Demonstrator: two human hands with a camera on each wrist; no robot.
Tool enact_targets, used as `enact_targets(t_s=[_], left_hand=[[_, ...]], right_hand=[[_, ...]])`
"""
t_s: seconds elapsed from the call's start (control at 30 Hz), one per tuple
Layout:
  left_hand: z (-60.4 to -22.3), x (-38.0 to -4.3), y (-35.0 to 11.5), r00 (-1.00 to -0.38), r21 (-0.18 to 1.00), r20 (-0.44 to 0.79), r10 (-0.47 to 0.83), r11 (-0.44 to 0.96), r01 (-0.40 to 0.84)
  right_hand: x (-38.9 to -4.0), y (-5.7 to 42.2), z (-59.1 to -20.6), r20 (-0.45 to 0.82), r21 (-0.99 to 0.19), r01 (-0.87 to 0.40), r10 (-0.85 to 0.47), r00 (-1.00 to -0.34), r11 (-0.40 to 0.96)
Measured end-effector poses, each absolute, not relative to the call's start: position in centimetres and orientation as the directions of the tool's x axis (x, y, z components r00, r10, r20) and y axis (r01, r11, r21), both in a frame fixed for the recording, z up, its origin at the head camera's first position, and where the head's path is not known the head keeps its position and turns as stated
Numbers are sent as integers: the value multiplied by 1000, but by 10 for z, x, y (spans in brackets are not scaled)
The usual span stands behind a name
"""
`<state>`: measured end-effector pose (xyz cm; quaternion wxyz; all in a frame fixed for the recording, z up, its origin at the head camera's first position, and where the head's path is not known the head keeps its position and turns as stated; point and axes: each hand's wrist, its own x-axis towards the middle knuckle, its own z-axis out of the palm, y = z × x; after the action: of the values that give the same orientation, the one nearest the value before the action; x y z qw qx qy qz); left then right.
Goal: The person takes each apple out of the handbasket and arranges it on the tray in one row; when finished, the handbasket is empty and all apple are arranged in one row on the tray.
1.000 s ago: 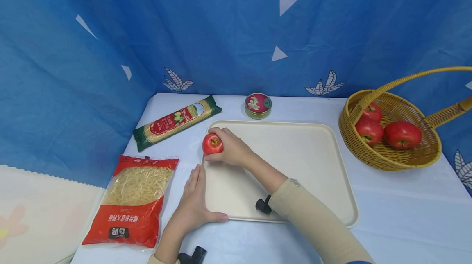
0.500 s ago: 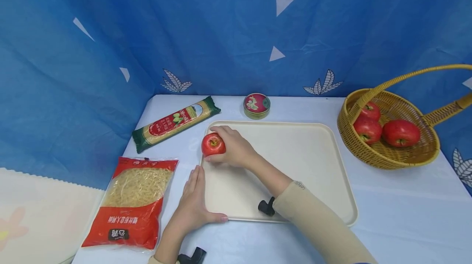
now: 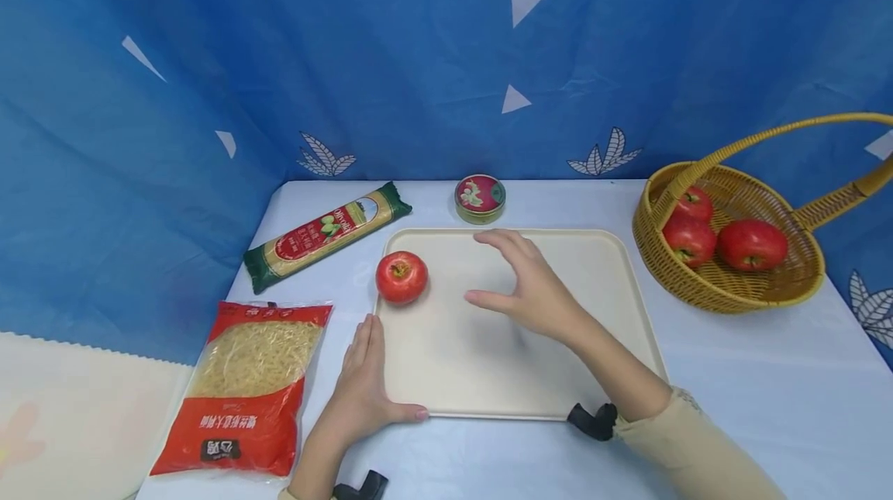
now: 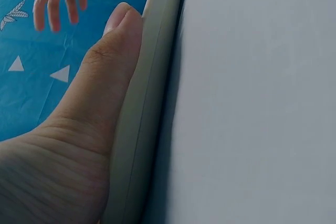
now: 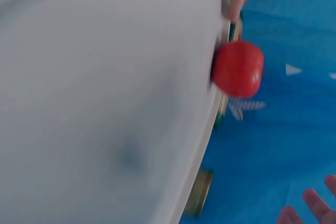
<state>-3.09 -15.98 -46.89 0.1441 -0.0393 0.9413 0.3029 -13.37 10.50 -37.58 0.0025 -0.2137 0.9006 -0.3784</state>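
A red apple (image 3: 401, 277) sits alone at the left rim of a cream tray (image 3: 558, 376), with no hand on it. The right hand (image 3: 533, 291) hovers over the middle of the tray with its fingers spread and relaxed, holding nothing, apart from the apple. The left hand (image 3: 363, 391) lies flat against the tray's near left corner, thumb along the front rim, fingers straight. On the tabletop (image 3: 753, 399) lie a spaghetti packet (image 3: 326, 233), a noodle bag (image 3: 247, 387), a round tin (image 3: 480, 198) and a wicker basket (image 3: 725, 287) holding three more apples.
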Motion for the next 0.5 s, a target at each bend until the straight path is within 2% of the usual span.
enact_targets(t_s=[0.17,0.27,0.5], left_hand=[[-469,-31,-160,-956,556,-292,18,817,-154],[-471,-31,-160,-955,560,-296,19,813,-158],[-473,-32,-161,-956,573,-294,15,803,-164]], right_hand=[[-123,164,-371,268,-675,-399,-298,-916,620],[-117,201,-369,322,-642,-382,-218,-921,665],[-108,292,-368,363,-564,-204,18,-932,800]])
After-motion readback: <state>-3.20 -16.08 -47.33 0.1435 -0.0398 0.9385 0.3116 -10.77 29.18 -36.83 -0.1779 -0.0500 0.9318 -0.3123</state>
